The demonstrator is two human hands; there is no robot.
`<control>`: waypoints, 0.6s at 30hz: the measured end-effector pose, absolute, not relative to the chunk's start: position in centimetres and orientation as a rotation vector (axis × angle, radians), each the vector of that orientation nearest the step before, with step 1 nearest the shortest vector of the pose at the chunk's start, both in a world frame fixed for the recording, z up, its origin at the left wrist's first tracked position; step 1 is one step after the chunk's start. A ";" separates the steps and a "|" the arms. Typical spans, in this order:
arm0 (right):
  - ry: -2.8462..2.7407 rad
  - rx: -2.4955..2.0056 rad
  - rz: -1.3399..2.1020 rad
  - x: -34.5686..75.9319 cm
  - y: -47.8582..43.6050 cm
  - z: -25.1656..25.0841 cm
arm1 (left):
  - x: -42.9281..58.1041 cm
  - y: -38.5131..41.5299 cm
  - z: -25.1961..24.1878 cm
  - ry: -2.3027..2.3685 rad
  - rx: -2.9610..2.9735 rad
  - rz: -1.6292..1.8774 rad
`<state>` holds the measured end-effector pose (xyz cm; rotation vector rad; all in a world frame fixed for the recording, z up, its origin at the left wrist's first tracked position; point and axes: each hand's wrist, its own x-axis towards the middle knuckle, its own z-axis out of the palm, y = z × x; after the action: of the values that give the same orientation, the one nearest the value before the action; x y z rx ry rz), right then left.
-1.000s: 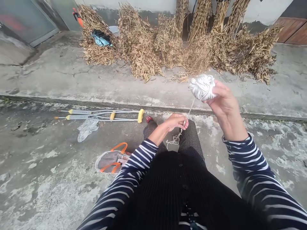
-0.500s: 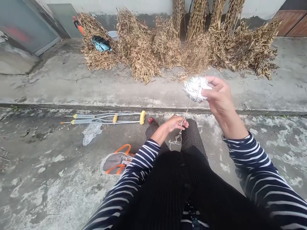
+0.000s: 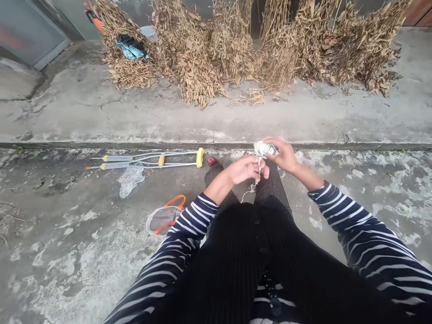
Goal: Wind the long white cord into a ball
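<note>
A wound bundle of white string (image 3: 265,148) is held between the thumb and fingers of my right hand (image 3: 284,156). Just left of it and a little lower, my left hand (image 3: 243,169) has its fingers closed round the loose strand (image 3: 259,167) that leaves the bundle. Below my left hand, the tangled tail of the string (image 3: 249,191) hangs over the gap between my knees. Both hands are above my dark trousers, close together.
A pair of crutches (image 3: 145,160) with yellow pads lies on the concrete at left, beside a clear plastic bag (image 3: 130,180). Nearer is a see-through bag (image 3: 158,219) with orange handles. Dried plant bundles (image 3: 199,58) line the wall beyond the raised step (image 3: 162,121).
My right hand has come down and inward with the string bundle, close to my left hand. The strand between them is much shorter. The view has tilted down slightly.
</note>
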<state>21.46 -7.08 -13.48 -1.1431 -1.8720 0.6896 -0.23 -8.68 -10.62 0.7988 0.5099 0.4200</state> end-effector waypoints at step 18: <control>-1.678 -1.193 1.091 19.0 -10.4 -13.7 | 1.1 -7.4 -10.7 0.719 0.466 0.813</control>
<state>18.97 -10.37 -13.70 -1.1929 -1.6781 1.0908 1.06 -7.45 -10.72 0.4656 0.7189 0.8130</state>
